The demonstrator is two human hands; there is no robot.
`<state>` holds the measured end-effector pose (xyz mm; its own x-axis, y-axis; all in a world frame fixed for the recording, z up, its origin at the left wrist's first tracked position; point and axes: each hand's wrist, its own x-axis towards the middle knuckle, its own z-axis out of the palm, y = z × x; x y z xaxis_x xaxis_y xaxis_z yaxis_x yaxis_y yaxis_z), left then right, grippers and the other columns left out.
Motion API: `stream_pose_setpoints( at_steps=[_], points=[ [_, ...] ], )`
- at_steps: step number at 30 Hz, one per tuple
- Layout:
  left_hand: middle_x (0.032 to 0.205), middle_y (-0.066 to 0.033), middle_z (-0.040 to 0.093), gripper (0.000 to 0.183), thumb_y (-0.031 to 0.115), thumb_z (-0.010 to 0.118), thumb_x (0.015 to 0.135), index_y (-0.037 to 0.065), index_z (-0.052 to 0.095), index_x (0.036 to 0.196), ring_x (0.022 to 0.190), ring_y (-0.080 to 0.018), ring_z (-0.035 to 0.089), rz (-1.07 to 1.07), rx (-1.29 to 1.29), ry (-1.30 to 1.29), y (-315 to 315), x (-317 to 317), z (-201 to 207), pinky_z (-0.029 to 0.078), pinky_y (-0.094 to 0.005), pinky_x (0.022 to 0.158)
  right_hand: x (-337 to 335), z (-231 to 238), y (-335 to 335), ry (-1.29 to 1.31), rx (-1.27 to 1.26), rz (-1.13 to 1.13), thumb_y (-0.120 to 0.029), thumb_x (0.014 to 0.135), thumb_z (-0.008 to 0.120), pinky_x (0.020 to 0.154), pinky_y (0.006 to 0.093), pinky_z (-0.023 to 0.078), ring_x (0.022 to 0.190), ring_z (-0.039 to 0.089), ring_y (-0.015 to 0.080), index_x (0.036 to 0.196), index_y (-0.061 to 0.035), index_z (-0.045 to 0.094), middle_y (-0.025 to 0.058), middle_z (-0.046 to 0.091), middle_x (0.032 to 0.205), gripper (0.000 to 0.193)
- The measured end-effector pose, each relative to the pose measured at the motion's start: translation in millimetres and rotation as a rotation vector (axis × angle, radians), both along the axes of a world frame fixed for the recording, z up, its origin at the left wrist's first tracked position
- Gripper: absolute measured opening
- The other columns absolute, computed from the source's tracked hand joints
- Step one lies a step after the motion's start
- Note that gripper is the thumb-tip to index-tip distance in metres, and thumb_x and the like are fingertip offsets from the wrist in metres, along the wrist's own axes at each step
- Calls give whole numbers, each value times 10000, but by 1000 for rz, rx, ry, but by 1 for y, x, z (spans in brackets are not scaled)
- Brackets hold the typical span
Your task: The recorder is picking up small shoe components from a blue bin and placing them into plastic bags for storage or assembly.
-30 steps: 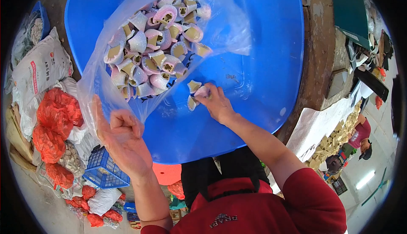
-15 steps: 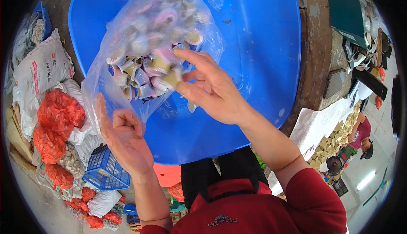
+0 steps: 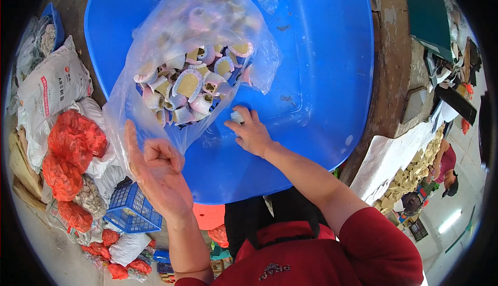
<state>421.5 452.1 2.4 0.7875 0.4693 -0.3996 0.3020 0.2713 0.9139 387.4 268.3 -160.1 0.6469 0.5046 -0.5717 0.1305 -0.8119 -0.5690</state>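
Observation:
A clear plastic bag (image 3: 118,110) lies tilted in a large blue tub (image 3: 327,73), its mouth toward me. Inside are many small curved pieces (image 3: 188,85), glittery pink and lilac with tan oval faces. At the bag's near left edge, my left hand (image 3: 158,174) holds the film, its index finger stretched along it and other fingers curled. My right hand (image 3: 252,134) is low over the tub floor, just right of the bag's mouth. Between its thumb and fingers is a small pale piece (image 3: 237,116), mostly hidden.
To the left lie red plastic bags (image 3: 72,141), white sacks (image 3: 54,81) and a blue crate (image 3: 132,208). A worn wooden edge (image 3: 386,52) borders the tub on the right. Beyond it a person (image 3: 444,164) is beside a heap of tan pieces (image 3: 410,174).
My right hand has moved down and right, from the pieces at the bag's mouth to the tub floor. One piece now rests tan face up on the pile. My left hand stays at the bag.

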Motion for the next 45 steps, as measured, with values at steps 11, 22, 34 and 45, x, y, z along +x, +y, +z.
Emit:
stream_pose_setpoints(
  at_steps=[11, 22, 34, 45],
  points=[
    [741, -24, 421, 600, 464, 353, 939, 101, 269, 1410, 574, -83, 365, -13, 18, 5, 3, -7, -3, 271, -210, 504, 100, 127, 14, 133, 545, -594, -122, 645, 764, 889, 369, 446, 1123, 441, 268, 1265, -89, 417, 149, 328, 1254, 712],
    [713, 10, 374, 591, 455, 374, 937, 52, 328, 1365, 567, -65, 343, -80, 1, -26, 6, -7, 0, 245, -207, 497, 92, 34, -14, 102, 254, -1182, -180, 850, 601, 771, 327, 425, 873, 511, 201, 1130, -37, 492, 79, 531, 910, 333],
    [573, 55, 189, 394, 282, 340, 985, -51, 465, 1154, 506, -52, 206, -97, -3, -281, 53, 87, 111, 168, -222, 468, 186, 240, -39, 110, 1060, -1195, -185, 932, 484, 563, 247, 375, 594, 421, 67, 923, -42, 536, -14, 495, 707, 153],
    [627, 54, 215, 436, 148, 408, 942, -47, 329, 1324, 553, -50, 238, -183, -242, -196, 29, 139, 60, 215, -206, 502, 204, 199, -42, -64, 782, -1414, -84, 867, 500, 558, 257, 385, 666, 470, 112, 941, -65, 545, 19, 549, 804, 89]
  ],
)
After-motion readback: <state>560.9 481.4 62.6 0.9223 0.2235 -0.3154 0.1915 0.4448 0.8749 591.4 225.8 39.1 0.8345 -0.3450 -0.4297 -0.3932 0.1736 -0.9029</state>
